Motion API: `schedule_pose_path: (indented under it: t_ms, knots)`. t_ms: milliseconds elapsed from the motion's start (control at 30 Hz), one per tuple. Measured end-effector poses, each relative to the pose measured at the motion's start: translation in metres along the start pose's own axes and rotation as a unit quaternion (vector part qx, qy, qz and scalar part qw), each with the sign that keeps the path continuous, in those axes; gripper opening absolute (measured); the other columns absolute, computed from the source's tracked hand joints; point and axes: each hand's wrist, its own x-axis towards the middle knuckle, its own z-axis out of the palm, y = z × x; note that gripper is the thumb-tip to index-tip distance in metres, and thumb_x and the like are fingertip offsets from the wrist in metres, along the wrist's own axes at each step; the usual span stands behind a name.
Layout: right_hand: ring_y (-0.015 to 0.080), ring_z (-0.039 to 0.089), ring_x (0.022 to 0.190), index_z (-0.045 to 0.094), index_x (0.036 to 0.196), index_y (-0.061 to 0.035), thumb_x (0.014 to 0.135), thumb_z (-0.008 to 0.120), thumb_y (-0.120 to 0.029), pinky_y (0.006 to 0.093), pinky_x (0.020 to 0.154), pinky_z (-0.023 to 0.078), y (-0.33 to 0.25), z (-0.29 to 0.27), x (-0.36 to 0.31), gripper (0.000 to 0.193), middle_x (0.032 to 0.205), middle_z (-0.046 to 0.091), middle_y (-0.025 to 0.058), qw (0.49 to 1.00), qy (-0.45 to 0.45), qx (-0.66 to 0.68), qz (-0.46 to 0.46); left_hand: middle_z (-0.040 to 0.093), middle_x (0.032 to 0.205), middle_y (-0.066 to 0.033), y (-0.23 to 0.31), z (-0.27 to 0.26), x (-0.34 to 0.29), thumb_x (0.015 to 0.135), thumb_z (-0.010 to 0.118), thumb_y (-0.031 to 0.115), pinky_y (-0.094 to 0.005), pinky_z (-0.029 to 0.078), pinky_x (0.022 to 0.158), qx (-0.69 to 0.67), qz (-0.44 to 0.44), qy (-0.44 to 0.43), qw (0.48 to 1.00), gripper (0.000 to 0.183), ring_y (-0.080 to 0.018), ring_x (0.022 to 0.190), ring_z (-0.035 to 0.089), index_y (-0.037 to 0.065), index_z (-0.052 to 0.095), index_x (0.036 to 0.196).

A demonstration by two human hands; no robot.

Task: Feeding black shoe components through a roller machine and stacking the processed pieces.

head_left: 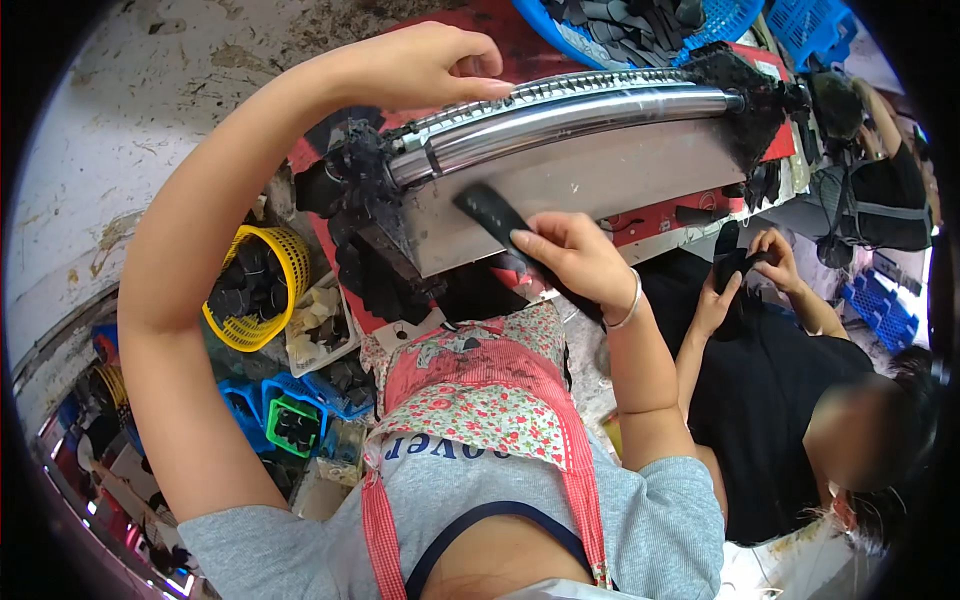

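Observation:
A roller machine (590,160) with a shiny metal cylinder and a flat metal plate lies across the space before me. My right hand (580,255) pinches a long black strip (490,212) between thumb and fingers. The strip's far end lies over the left part of the plate, short of the roller; its near end hangs past my wrist. Bent around the machine's left end, my left arm brings my left hand (445,68) to the far side of the roller. Its fingers curl loosely, thumb apart, and nothing shows between them.
Beyond the machine is a blue basket (555,40) of dark pieces. At left stand a yellow basket (295,265) of black pieces, a white tray (335,335) of pale scraps and a green basket (312,430). Close on my right, a co-worker (765,400) handles a black piece.

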Motion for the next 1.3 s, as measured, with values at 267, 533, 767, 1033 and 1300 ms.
schedule_pose_path:
  t_ms: [267,533,767,1033,1300]
  knots:
    - [0.0193,0.057,0.057,0.058,0.087,0.0002,0.081,0.061,-0.011,0.0296,0.053,0.044,0.007,0.006,0.047,0.013,0.066,0.057,0.0101,0.843,0.362,-0.28,-0.282,0.059,0.085,-0.0084,-0.069,0.038,0.055,0.09,0.049,0.03,-0.0304,0.046,0.058,0.014,-0.061,-0.081,0.995,0.034,-0.0159,0.064,0.056,0.002,0.056,0.107]
    - [0.0343,0.052,0.076,0.054,0.091,-0.0005,0.075,0.064,-0.016,0.0391,0.07,0.045,0.136,0.076,0.006,0.025,0.077,0.052,0.0149,0.874,0.148,-0.429,-0.174,0.063,0.077,-0.0172,-0.034,-0.027,0.029,0.071,0.067,0.019,-0.0353,0.047,0.068,0.103,0.115,0.141,0.978,0.022,-0.0274,0.075,0.061,0.003,0.062,0.085]
    - [0.0373,0.052,0.086,0.042,0.11,0.0067,0.073,0.067,-0.028,0.0416,0.072,0.046,0.203,0.086,0.042,0.057,0.101,0.048,0.0224,0.855,0.169,-0.488,-0.054,0.059,0.072,-0.0151,-0.055,-0.061,-0.028,0.074,0.063,0.013,-0.0351,0.045,0.062,0.176,0.116,0.393,0.895,0.013,-0.0288,0.07,0.058,0.003,0.06,0.08]
    - [0.0359,0.052,0.089,0.045,0.102,0.0019,0.072,0.068,-0.026,0.0421,0.074,0.046,0.197,0.096,0.049,0.046,0.103,0.047,0.0196,0.813,0.209,-0.536,-0.089,0.053,0.084,-0.0046,-0.229,0.069,-0.066,0.074,0.053,0.016,-0.0338,0.045,0.063,0.528,0.058,0.291,0.796,0.015,-0.0208,0.081,0.055,0.009,0.058,0.087]
    - [0.0349,0.055,0.09,0.049,0.095,-0.0006,0.072,0.068,-0.027,0.0425,0.076,0.046,0.209,0.102,0.063,0.04,0.096,0.055,0.0185,0.858,0.185,-0.48,0.003,0.052,0.098,-0.0113,-0.227,0.145,-0.075,0.076,0.064,0.025,-0.0396,0.043,0.078,0.273,-0.102,0.395,0.871,0.027,-0.0296,0.095,0.049,0.004,0.06,0.093]
